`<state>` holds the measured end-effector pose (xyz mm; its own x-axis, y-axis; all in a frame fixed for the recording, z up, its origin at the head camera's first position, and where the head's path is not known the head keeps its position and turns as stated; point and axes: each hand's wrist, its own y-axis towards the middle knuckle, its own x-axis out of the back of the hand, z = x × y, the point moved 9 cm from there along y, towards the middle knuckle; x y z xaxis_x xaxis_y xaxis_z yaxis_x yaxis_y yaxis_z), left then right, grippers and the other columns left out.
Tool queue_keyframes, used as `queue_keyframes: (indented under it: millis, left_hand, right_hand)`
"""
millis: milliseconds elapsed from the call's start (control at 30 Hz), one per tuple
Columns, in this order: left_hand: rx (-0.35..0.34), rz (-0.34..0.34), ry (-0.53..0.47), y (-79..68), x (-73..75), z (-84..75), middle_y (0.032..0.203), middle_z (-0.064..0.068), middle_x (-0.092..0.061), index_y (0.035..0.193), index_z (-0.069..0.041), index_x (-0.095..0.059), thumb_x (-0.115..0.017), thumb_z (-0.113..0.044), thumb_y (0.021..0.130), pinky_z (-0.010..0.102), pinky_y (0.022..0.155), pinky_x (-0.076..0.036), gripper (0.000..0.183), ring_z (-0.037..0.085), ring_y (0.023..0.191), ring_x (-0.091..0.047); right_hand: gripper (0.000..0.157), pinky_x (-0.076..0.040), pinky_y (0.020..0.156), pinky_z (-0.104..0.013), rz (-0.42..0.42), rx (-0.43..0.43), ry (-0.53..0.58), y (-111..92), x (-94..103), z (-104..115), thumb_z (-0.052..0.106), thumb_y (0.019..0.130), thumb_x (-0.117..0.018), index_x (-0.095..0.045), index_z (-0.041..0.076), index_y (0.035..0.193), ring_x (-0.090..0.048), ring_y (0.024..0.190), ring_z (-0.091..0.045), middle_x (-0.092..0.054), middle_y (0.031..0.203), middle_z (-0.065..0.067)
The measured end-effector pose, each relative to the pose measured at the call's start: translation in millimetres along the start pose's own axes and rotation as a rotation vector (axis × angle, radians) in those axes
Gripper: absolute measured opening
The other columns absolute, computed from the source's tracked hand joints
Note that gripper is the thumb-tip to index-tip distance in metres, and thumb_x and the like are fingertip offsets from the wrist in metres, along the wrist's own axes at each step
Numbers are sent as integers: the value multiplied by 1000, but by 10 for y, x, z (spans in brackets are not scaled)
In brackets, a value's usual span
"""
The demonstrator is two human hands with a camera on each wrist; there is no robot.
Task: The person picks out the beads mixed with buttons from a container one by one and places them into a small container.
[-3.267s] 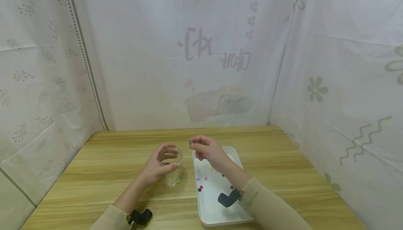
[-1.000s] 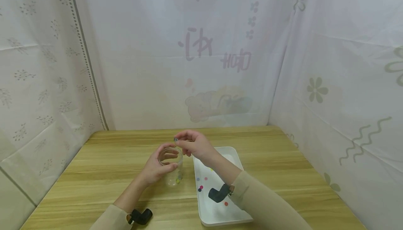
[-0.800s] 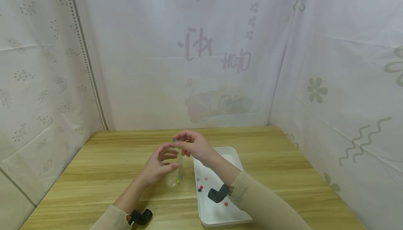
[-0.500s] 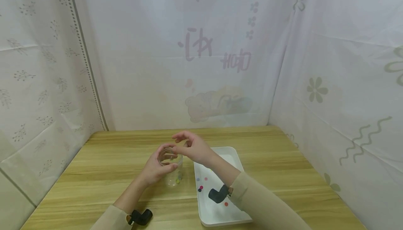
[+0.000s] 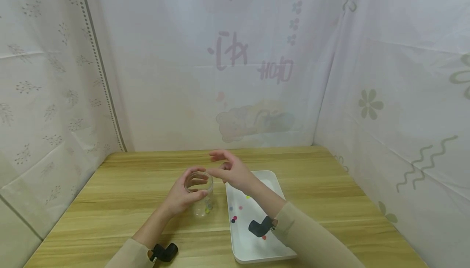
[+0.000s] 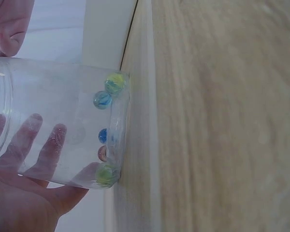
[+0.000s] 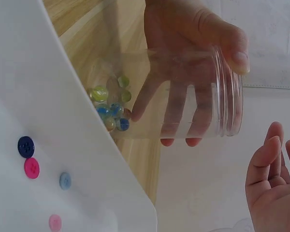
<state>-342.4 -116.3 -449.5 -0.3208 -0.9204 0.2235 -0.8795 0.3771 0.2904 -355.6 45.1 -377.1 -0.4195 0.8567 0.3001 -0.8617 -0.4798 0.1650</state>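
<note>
My left hand [image 5: 180, 196] grips a clear plastic jar [image 5: 200, 208] near its mouth, thumb on the near side and fingers round the far side. The jar stands upright and lidless on the table. At its bottom lie several glass marbles [image 7: 100, 93], yellow-green, blue and reddish. In the left wrist view a blue swirled marble [image 6: 102, 100] shows through the wall. My right hand [image 5: 235, 175] hovers just right of the jar's rim, fingers spread loosely, with nothing between them.
A white tray [image 5: 249, 253] lies right of the jar, under my right forearm. In it are several buttons, among them a dark blue button [image 7: 26, 147], a magenta button [image 7: 32, 168], a light blue button [image 7: 65, 181] and a red button [image 5: 264, 238].
My right hand carried a pinched marble left to the jar's mouth and let it drop inside. Its fingers have spread and it has drawn back slightly right. The left hand stays put.
</note>
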Motion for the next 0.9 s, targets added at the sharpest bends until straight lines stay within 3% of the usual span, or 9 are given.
queue_keyframes:
  millis: [233, 433, 633, 700, 800, 900]
  left_hand:
    - [-3, 8, 17, 4, 3, -7, 147, 30, -62, 155, -8, -48, -81, -19, 96, 47, 104, -55, 68, 49, 137, -62]
    - [-26, 17, 7, -17, 11, -45, 151, 30, -60, 162, -6, -40, -81, -15, 98, 63, 108, -56, 77, 57, 142, -56]
    - [-11, 2, -22, -51, 55, -17, 161, 30, -51, 171, -13, -24, -85, -16, 95, 81, 115, -40, 98, 57, 148, -52]
    - [-24, 6, -31, -67, 70, -20, 163, 32, -46, 172, -10, -19, -85, -19, 96, 85, 117, -33, 101, 59, 151, -47]
    - [-67, 1, -37, -99, 119, -87, 163, 37, -40, 171, -3, -14, -78, -18, 100, 88, 118, -24, 97, 64, 152, -39]
    - [-102, -21, -2, -146, 218, -200, 162, 39, -39, 170, 0, -17, -69, -14, 105, 87, 119, -23, 85, 66, 152, -37]
  right_hand:
    - [59, -51, 68, -25, 0, 5, 3, -48, 54, -51, 27, 102, -78, -56, 18, 156, -64, 89, -16, -58, 153, -12]
    - [59, -50, 66, -23, -4, 0, 10, -77, 81, -67, 24, 101, -78, -56, 16, 155, -63, 87, -15, -58, 153, -15]
    - [58, -51, 67, -23, -5, -4, 10, -99, 105, -71, 24, 101, -77, -56, 15, 154, -64, 88, -16, -59, 151, -17]
    - [57, -52, 68, -23, -6, -8, 3, -113, 125, -71, 24, 102, -76, -56, 15, 154, -65, 89, -17, -60, 149, -16]
    - [53, -54, 70, -25, -4, -10, -26, -151, 182, -53, 26, 105, -73, -56, 15, 154, -68, 94, -23, -62, 147, -17]
    - [50, -58, 79, -31, -8, -14, -89, -218, 284, -27, 31, 108, -68, -57, 16, 154, -70, 103, -28, -63, 147, -17]
